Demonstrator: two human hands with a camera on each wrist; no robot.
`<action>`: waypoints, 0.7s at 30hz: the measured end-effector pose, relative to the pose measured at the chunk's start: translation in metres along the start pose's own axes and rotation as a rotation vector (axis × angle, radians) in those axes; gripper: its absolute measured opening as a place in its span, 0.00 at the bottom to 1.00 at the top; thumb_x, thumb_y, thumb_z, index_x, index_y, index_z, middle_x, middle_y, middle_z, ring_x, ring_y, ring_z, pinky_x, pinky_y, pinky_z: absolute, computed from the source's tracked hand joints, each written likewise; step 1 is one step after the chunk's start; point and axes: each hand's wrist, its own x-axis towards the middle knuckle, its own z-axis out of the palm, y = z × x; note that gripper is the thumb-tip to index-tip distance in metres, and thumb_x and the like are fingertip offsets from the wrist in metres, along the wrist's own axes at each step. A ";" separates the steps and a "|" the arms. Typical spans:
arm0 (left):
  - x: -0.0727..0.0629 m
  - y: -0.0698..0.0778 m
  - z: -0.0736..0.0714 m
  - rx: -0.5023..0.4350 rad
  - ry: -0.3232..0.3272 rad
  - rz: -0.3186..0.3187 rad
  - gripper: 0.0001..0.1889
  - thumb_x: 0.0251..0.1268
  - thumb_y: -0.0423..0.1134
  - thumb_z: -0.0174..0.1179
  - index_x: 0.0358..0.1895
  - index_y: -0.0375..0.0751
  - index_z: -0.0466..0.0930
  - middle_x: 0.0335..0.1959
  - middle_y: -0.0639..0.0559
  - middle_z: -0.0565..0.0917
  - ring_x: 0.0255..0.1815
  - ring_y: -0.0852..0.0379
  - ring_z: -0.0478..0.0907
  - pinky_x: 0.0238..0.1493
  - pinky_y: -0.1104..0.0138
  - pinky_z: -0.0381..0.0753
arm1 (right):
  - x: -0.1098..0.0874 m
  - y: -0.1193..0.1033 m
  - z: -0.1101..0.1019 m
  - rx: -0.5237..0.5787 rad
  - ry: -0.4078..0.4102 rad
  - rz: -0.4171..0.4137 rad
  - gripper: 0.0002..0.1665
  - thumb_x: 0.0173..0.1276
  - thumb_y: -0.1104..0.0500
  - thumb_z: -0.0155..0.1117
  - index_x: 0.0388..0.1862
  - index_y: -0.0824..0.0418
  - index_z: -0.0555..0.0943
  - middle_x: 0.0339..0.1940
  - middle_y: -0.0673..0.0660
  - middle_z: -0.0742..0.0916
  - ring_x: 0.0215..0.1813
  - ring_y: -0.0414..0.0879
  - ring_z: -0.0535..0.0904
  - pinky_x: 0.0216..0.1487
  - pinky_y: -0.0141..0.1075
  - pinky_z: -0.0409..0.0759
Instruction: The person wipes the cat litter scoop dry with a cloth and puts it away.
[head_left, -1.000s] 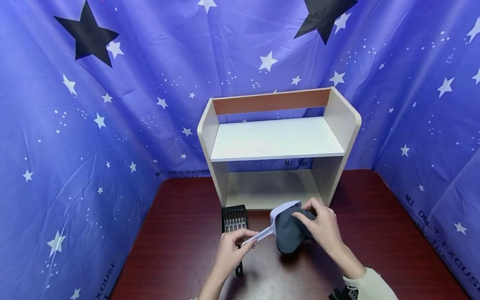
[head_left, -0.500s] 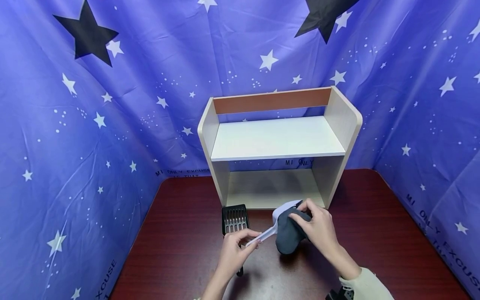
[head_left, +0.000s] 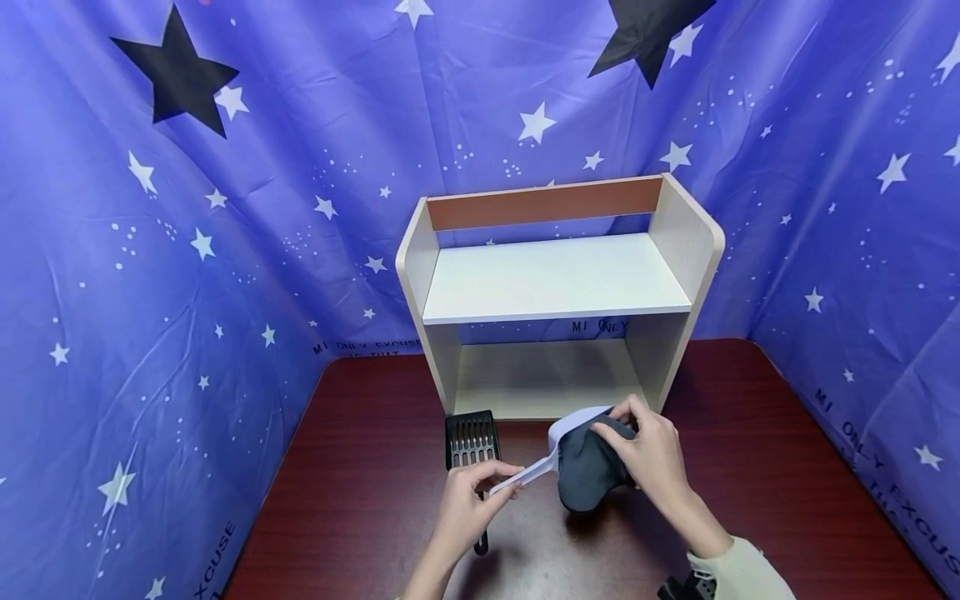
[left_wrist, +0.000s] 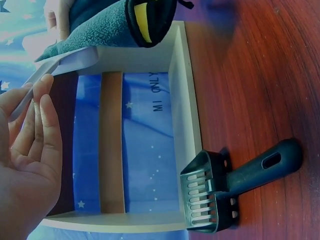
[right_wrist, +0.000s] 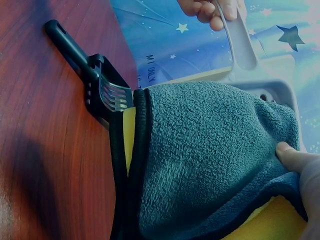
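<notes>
My left hand (head_left: 468,504) pinches the handle of a pale lavender litter scoop (head_left: 531,473), held tilted above the table. In the right wrist view the scoop's handle (right_wrist: 242,47) runs up to the left fingertips. My right hand (head_left: 654,454) grips a dark grey towel (head_left: 588,471) with the thumb on top, pressing it against the scoop's head. Most of that head is hidden under the fleecy towel (right_wrist: 210,145), whose folds show a yellow underside (right_wrist: 275,220) and black edging. A black slotted litter scoop (head_left: 471,437) lies on the table beside my left hand.
A two-tier pale wooden shelf (head_left: 555,279) stands at the back of the dark red wooden table (head_left: 360,492), just beyond the hands. The black scoop lies at the shelf's front left corner. A blue star-printed curtain (head_left: 225,292) surrounds the table.
My right hand and the towel shift slightly left over the scoop's head, then back to the right. The left hand keeps its pinch with only a small shift; the black scoop stays put.
</notes>
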 end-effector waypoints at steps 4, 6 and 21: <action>0.000 0.000 -0.004 -0.028 0.015 0.014 0.06 0.61 0.29 0.67 0.41 0.35 0.87 0.29 0.41 0.89 0.24 0.46 0.86 0.28 0.72 0.85 | 0.001 0.003 -0.002 0.008 0.004 0.019 0.20 0.44 0.57 0.84 0.27 0.52 0.78 0.20 0.45 0.82 0.25 0.32 0.74 0.29 0.24 0.68; -0.001 0.000 -0.007 -0.030 0.015 0.004 0.06 0.61 0.29 0.67 0.41 0.35 0.87 0.29 0.41 0.89 0.24 0.47 0.86 0.27 0.72 0.85 | 0.001 0.004 -0.003 0.013 -0.001 0.033 0.20 0.44 0.57 0.85 0.27 0.51 0.78 0.19 0.44 0.82 0.25 0.31 0.73 0.29 0.23 0.68; -0.006 -0.021 -0.035 -0.087 0.038 -0.112 0.07 0.64 0.31 0.65 0.42 0.32 0.87 0.34 0.37 0.89 0.29 0.60 0.86 0.33 0.62 0.88 | -0.001 0.021 -0.007 0.027 -0.097 0.006 0.09 0.52 0.61 0.79 0.33 0.57 0.88 0.28 0.50 0.89 0.34 0.45 0.85 0.41 0.21 0.73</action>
